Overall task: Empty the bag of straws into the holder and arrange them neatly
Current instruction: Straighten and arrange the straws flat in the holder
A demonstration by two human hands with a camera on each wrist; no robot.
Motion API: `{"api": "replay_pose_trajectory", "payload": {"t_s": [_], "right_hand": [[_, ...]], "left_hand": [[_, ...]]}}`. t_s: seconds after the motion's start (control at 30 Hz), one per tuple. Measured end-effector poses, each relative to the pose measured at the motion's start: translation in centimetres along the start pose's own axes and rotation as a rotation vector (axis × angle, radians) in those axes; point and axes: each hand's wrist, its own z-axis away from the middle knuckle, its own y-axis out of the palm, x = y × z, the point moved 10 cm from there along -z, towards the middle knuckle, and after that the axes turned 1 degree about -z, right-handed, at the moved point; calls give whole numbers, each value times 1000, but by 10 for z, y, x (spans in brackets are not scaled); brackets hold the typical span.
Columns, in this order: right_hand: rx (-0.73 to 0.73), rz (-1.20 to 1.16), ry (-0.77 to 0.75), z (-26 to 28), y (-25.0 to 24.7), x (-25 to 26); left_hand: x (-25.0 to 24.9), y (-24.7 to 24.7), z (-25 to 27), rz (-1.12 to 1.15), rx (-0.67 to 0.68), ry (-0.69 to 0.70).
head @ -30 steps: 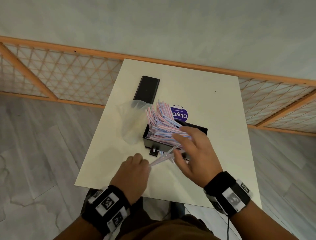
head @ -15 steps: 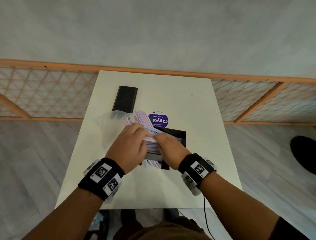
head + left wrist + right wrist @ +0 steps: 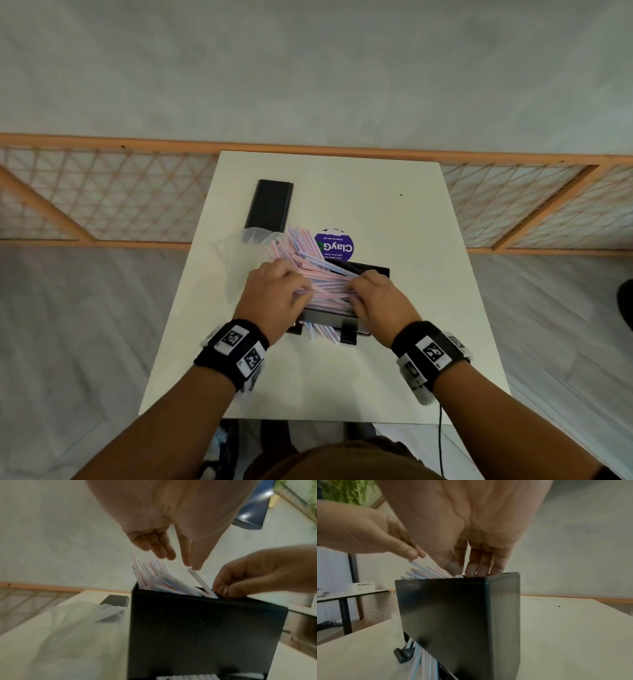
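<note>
The black straw holder [image 3: 373, 269] stands mid-table, crammed with pink- and blue-striped straws [image 3: 325, 284] that fan out up and to the left. My left hand [image 3: 279, 294] covers their left side; its thumb and forefinger tips [image 3: 186, 559] touch the upper end of one leaning straw [image 3: 200, 582]. On the right side my right hand [image 3: 375, 296] has its fingers [image 3: 479, 563] straight down on the straws inside the rim. More straws [image 3: 419, 660] stick out of the holder's bottom slot. The clear bag [image 3: 236, 263] lies limp to the left.
A black lid [image 3: 270, 204] lies at the back left of the white table [image 3: 411, 359], and a purple round sticker [image 3: 334, 246] sits behind the holder. An orange-framed lattice fence [image 3: 102, 192] runs behind the table.
A second ago my hands held a few straws in front of the holder. Both then moved onto the pile, and they have since spread apart to its left and right sides.
</note>
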Motion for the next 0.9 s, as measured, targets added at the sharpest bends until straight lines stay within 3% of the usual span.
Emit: {"api": "replay_pose_trajectory", "payload": {"t_s": [0.13,0.27,0.4,0.5,0.63,0.73,0.9], "right_hand": [[-59,-4,-98,8,-5,16],[18,20,-140,9,14,25],[88,43,-118,12,25,26],[71,20,-93,15,25,18],[-10,16,-63,17,19,9],[-12,41,-50,14,19,8],[45,82,-83,-6,31,15]], "left_hand": [[-4,16,6,-138,141,143],[15,31,8,-170,207,35],[29,17,18,34,31,-100],[53,2,44,243,-177,-357],[88,47,89,448,-103,-765],[90,64,95,549,-122,-838],[76,35,63,608,-310,-765]]}}
